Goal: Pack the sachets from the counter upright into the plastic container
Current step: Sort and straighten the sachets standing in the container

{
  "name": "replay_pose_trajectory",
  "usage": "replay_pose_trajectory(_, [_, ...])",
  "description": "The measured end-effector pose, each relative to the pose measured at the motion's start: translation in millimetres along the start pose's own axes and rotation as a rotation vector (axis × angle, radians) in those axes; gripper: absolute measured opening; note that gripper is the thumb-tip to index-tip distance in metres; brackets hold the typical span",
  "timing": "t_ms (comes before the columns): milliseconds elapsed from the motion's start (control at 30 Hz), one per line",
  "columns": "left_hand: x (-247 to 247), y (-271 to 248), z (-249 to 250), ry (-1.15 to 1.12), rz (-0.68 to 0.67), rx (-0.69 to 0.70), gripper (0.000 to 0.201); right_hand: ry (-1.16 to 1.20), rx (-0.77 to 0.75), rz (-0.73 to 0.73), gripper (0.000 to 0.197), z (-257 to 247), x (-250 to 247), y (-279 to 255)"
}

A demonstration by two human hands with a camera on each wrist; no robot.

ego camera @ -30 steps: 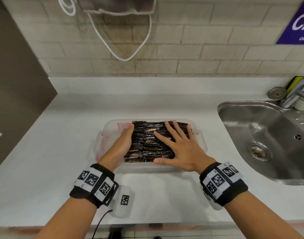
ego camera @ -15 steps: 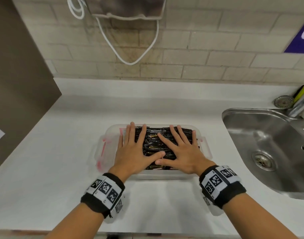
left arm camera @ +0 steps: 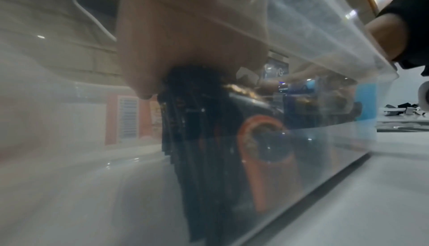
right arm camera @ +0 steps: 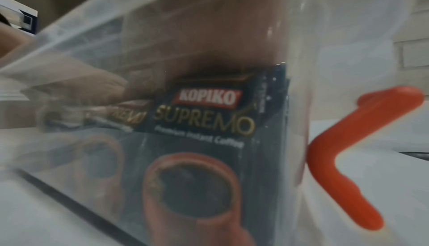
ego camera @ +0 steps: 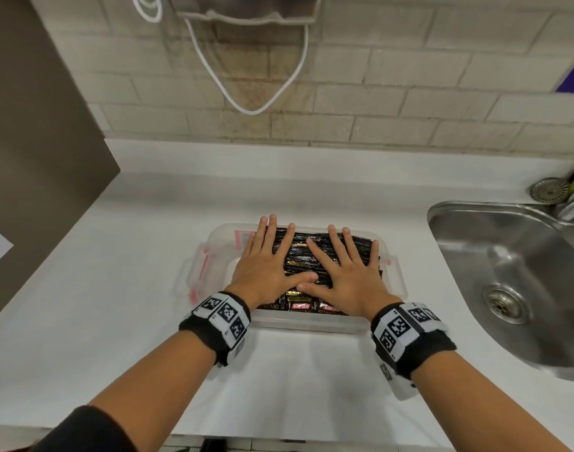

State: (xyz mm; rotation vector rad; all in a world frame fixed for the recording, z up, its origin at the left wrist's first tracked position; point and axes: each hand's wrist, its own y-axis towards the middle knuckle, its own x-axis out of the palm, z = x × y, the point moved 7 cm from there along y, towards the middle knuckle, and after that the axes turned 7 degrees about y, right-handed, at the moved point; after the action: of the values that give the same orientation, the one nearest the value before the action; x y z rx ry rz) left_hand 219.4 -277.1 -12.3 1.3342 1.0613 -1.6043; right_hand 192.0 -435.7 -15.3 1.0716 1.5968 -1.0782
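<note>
A clear plastic container (ego camera: pixel 311 323) with orange clips sits on the white counter, filled with several black coffee sachets (ego camera: pixel 301 260) standing upright. My left hand (ego camera: pixel 268 256) lies flat, fingers straight, pressing on the sachets' left part. My right hand (ego camera: pixel 342 264) lies flat beside it on the right part, thumbs nearly touching. Through the container wall (left arm camera: pixel 313 29) the left wrist view shows the sachets (left arm camera: pixel 197 130) edge-on under my palm (left arm camera: pixel 185 38). The right wrist view shows a sachet (right arm camera: pixel 204 139) printed with a coffee cup behind the wall, and an orange clip (right arm camera: pixel 343 158).
A steel sink (ego camera: pixel 513 282) lies to the right with a strainer (ego camera: pixel 549 190) at its far rim. A brown panel (ego camera: pixel 34 158) stands at the left. A white cable (ego camera: pixel 256 93) hangs on the brick wall behind. White counter (ego camera: pixel 116 288) surrounds the container.
My left hand rose from the left side of the sachet stack to lie flat on top of it. My right hand stayed flat on the sachets. The head view moved closer.
</note>
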Motion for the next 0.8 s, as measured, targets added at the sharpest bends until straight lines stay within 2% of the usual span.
replay_pose_trajectory(200, [-7.9, 0.8, 1.6, -0.085, -0.027, 0.039, 0.111, 0.026, 0.019, -0.009, 0.098, -0.6, -5.1, 0.0])
replay_pose_trajectory(267, [-14.8, -4.4, -0.1, -0.291, -0.034, 0.044, 0.107, 0.058, 0.01, -0.016, 0.1, -1.2, -7.1, -2.7])
replay_pose_trajectory(333, [-25.0, -11.8, -5.9, -0.597, 0.015, 0.02, 0.095, 0.104, -0.006, -0.008, 0.101, -2.1, -10.7, -7.1])
replay_pose_trajectory(400, [-35.8, -21.9, -19.1, -0.854, 0.148, -0.07, 0.084, 0.144, -0.025, 0.029, 0.1, -2.5, -15.8, -13.1])
replay_pose_trajectory(467, [-42.2, -33.3, -34.8, -1.013, 0.293, -0.23, 0.067, 0.162, -0.052, 0.076, 0.1, -1.8, -21.6, -18.8])
replay_pose_trajectory(500, [-39.6, -36.0, -41.1, -1.073, 0.306, -0.327, 0.059, 0.162, -0.065, 0.09, 0.101, -1.2, -23.5, -21.2])
replay_pose_trajectory(533, [-33.0, -36.8, -45.0, -1.117, 0.26, -0.415, 0.059, 0.155, -0.074, 0.095, 0.103, -0.7, -24.3, -23.4])
replay_pose_trajectory(600, [-15.8, -34.4, -40.9, -1.194, 0.044, -0.511, 0.07, 0.134, -0.073, 0.078, 0.106, 1.1, -22.7, -26.4])
replay_pose_trajectory(633, [-9.2, -33.2, -34.1, -1.265, -0.063, -0.518, 0.075, 0.123, -0.066, 0.057, 0.107, 1.5, -20.5, -27.0])
replay_pose_trajectory(700, [-5.0, -31.7, -20.1, -1.388, -0.193, -0.495, 0.078, 0.111, -0.05, 0.027, 0.109, 1.9, -16.3, -26.2])
replay_pose_trajectory(800, [-3.5, -29.9, -9.9, -1.496, -0.271, -0.472, 0.069, 0.111, -0.019, -0.002, 0.109, 3.2, -12.3, -20.6])
